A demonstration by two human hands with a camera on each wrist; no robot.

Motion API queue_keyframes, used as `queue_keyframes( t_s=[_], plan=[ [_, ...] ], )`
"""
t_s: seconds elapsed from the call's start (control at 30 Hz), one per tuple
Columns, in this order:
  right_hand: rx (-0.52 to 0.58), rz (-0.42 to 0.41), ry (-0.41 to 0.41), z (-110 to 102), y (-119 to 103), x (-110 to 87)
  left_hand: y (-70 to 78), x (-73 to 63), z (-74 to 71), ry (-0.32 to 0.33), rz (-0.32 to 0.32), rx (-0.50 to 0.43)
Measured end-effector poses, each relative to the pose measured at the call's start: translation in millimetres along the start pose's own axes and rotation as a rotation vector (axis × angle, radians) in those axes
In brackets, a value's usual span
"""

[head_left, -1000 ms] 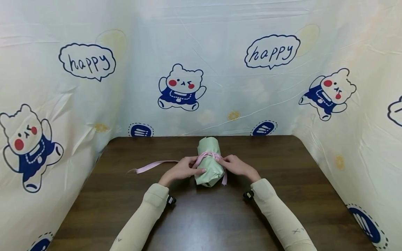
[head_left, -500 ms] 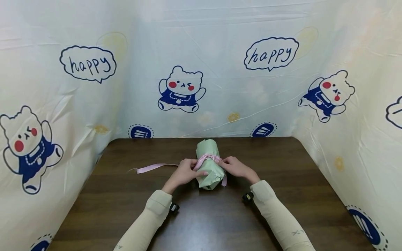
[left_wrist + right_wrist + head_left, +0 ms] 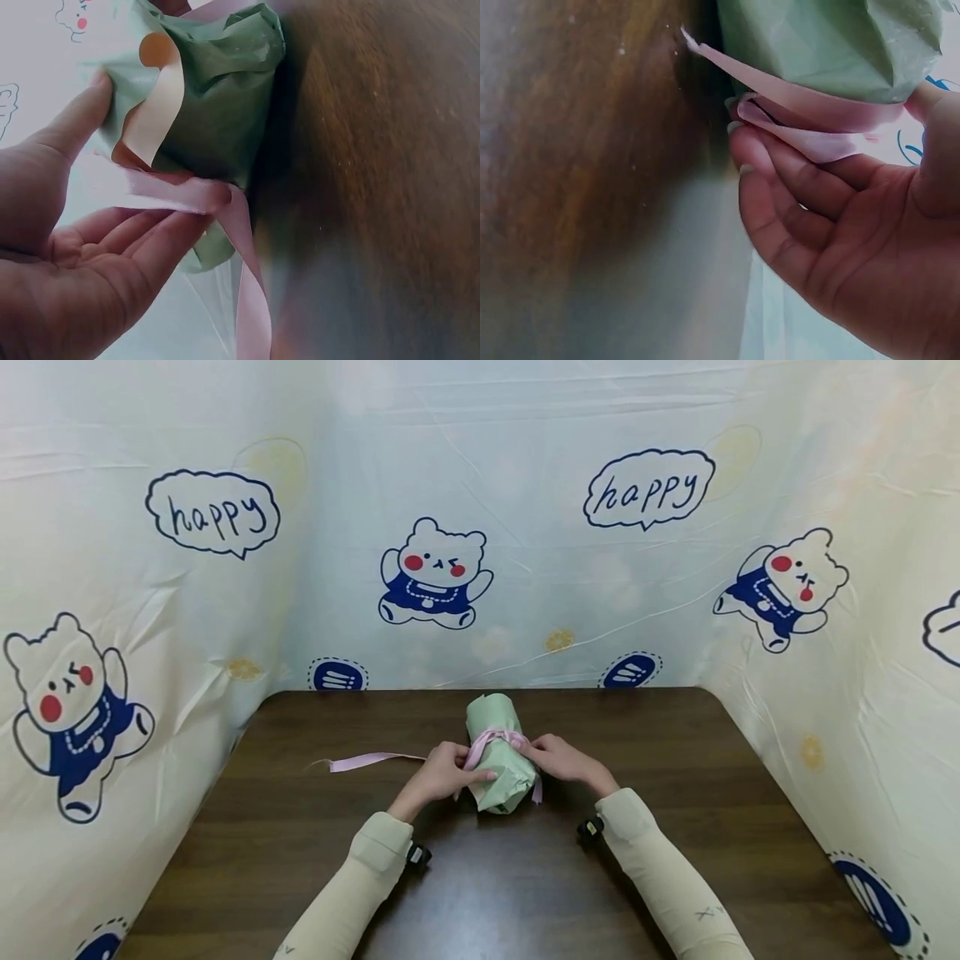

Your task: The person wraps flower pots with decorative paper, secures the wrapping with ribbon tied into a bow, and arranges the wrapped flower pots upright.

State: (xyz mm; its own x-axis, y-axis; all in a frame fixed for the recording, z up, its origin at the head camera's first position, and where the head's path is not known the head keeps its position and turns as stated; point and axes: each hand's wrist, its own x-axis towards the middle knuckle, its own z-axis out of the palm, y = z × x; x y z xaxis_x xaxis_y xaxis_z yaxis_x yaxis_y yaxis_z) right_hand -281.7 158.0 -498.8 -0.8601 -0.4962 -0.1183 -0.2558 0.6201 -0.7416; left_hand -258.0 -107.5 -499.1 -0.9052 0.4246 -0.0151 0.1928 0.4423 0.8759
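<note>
A bundle wrapped in light green paper (image 3: 501, 785) lies on the table, with a pink ribbon (image 3: 491, 737) tied round its middle. My left hand (image 3: 442, 774) is at the bundle's left side. In the left wrist view its thumb touches the green paper (image 3: 217, 112), while the fairly straight fingers (image 3: 161, 244) lie against the ribbon (image 3: 251, 300). At the right side, my right hand (image 3: 562, 757) has its thumb up by the tied part. Its curled fingers (image 3: 780, 202) hold a ribbon loop (image 3: 802, 142) in the right wrist view. The right thumb's tip is hidden.
A long ribbon tail (image 3: 375, 762) stretches left across the brown table (image 3: 480, 885). A short ribbon end (image 3: 537, 791) hangs at the bundle's right. Printed pale curtains (image 3: 525, 568) enclose the table's back and sides. Each wrist carries a small black camera (image 3: 418, 857).
My left hand has shifted slightly, and its thumb lies a little further over the paper. The bundle's far end leans slightly more to the left. My right hand stays nearly still.
</note>
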Motion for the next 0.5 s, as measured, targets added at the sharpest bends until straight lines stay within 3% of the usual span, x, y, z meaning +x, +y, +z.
queue_keyframes(
  t_s=[0.2, 0.5],
  plan=[
    [-0.003, -0.041, 0.024, -1, 1, 0.4, 2.0, 3.7, 2.1, 0.021, 0.039, -0.038],
    [0.038, -0.188, 0.184, -11, -4, 4.8, 7.2, 15.7, 3.1, 0.169, 0.185, -0.016]
  ],
)
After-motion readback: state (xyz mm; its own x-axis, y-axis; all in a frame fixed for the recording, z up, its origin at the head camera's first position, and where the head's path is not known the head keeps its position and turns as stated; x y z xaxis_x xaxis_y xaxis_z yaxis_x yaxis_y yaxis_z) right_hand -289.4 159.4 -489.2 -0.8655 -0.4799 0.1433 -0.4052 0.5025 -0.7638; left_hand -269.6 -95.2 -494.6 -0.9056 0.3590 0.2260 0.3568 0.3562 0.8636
